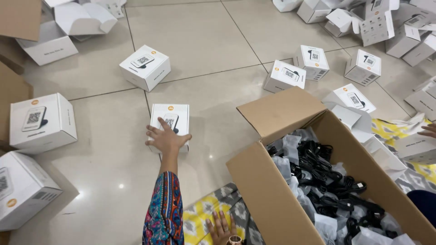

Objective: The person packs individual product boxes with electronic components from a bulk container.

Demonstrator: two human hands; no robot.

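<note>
Glossy beige floor tiles (204, 41), crossed by thin dark grout lines, are reflecting a small ceiling light. A large brown corrugated carton (268, 186) is standing open at the right, its flaps raised, and is holding coiled black cables (327, 177) in clear crinkled plastic bags. Under it a flat woven mat (200, 218), patterned in yellow, grey and white, is lying on the tiles. Many white cardboard boxes (43, 120), squarish with sharp edges and smooth matte faces, are sitting scattered across the floor, some open at the top right. One small white box (170, 122) is lying flat on the tiles left of the carton, near centre, its printed top face turned upward and its slightly longer side running away from the person. The left hand (165, 138), on an arm in a bright multicoloured sleeve (164, 213), is resting on this box with fingers spread over its near edge, gripping it loosely. The right hand (220, 229) is lying flat and open on the mat, holding nothing. Another person's fingertips (428, 130) are showing at the right edge.
</note>
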